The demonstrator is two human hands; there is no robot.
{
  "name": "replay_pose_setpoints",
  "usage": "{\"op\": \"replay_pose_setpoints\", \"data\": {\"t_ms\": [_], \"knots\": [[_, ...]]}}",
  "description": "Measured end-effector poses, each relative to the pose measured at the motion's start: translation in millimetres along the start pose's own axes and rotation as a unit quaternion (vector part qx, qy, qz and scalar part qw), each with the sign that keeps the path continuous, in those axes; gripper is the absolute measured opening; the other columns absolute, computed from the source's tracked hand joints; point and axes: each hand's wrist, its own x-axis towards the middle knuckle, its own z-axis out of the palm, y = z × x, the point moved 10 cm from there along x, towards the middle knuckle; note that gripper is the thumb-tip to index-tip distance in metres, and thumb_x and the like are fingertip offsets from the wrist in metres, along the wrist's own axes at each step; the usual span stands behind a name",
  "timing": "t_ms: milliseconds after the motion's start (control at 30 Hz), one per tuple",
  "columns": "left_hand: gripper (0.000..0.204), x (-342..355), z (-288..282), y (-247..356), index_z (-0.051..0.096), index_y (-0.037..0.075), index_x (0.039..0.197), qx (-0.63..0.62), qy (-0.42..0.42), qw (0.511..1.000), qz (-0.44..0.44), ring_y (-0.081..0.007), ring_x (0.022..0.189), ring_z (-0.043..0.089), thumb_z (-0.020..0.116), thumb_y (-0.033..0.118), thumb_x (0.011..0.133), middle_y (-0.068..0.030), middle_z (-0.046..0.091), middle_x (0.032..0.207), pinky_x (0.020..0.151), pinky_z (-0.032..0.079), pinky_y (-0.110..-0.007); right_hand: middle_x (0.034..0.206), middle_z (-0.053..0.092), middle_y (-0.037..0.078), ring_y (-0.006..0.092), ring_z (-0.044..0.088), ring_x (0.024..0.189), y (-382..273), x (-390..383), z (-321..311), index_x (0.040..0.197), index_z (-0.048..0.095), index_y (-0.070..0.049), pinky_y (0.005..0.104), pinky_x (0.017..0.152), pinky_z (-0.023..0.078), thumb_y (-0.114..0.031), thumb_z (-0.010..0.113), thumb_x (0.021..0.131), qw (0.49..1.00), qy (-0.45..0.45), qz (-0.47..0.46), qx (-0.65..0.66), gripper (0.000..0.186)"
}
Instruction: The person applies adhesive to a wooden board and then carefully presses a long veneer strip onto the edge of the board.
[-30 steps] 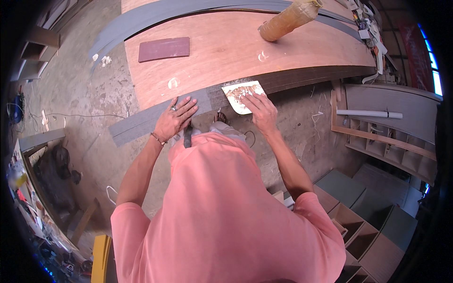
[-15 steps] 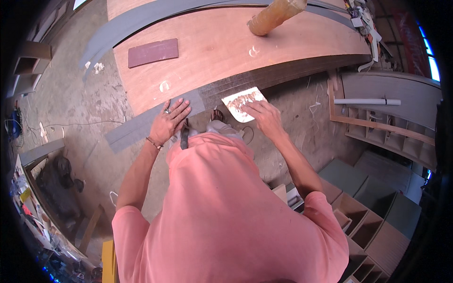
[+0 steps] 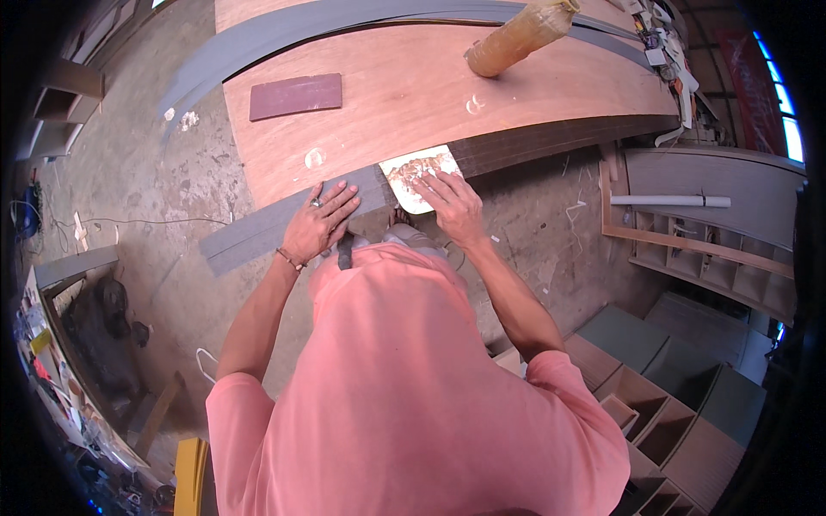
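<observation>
A: Status of L hand (image 3: 317, 225)?
B: Palm down on grey part of strip (image 3: 370, 189), grip loose, fingers a bit apart. Wearing ring (image 3: 317, 202).
A: And R hand (image 3: 456, 209)?
B: Grip clamped on plate (image 3: 413, 175), fingers over top face. Can't tell thumb pos., hidden.
A: Plate loc?
B: Over strip, abt where grey meets dk brown, w/ rounded end poking past near edge of strip. Pale, smeared brown. Can't tell if pressed flat.
A: Seeing more past strip?
B: Yep. Counter (image 3: 387, 95), pinkish wood, along far side of strip. On it, beyond L part of strip, maroon slab (image 3: 295, 96); beyond R part, amber tube (image 3: 520, 39). Farther past strip, grey bands (image 3: 275, 33).
A: Near side of strip?
B: Pink shirt (image 3: 430, 361), plus concrete floor (image 3: 551, 258).
</observation>
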Motion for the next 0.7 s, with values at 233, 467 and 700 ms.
{"op": "replay_pose_setpoints", "data": {"t_ms": [233,467,700], "knots": [[0.058,-0.9,-0.2,0.6,0.056,0.014,0.149,0.007,0.0,1.0,0.003,-0.0254,0.15,0.044,0.07,0.017,0.092,-0.0021,0.05,0.161,0.126,0.031,-0.053,0.124,0.073,0.005,0.029,0.068,0.113,2.5,2.2,-6.5,0.127,0.074,-0.016,0.0462,0.098,0.057,-0.001,0.061,0.085,1.0,-0.001,0.026,0.01,0.047],[0.06,-2.5,1.7,-0.1,0.055,0.015,0.15,0.008,-0.006,1.0,0.003,-0.0254,0.151,0.042,0.07,0.018,0.092,-0.0018,0.048,0.161,0.126,0.03,-0.053,0.121,0.075,0.004,0.0283,0.069,0.108,-19.0,1.3,-2.0,0.121,0.077,-0.016,0.0405,0.09,0.06,-0.002,0.063,0.084,0.995,-0.068,0.055,0.04,0.042],[0.056,-1.8,0.4,-3.4,0.057,0.015,0.149,-0.01,-0.014,1.0,0.004,-0.0266,0.152,0.04,0.07,0.018,0.094,-0.0033,0.048,0.162,0.127,0.028,-0.055,0.119,0.076,0.002,0.0258,0.07,0.108,-33.2,-15.0,-14.0,0.119,0.078,-0.017,0.0385,0.091,0.059,0.001,0.064,0.079,0.981,-0.162,0.081,0.065,0.046]]}}
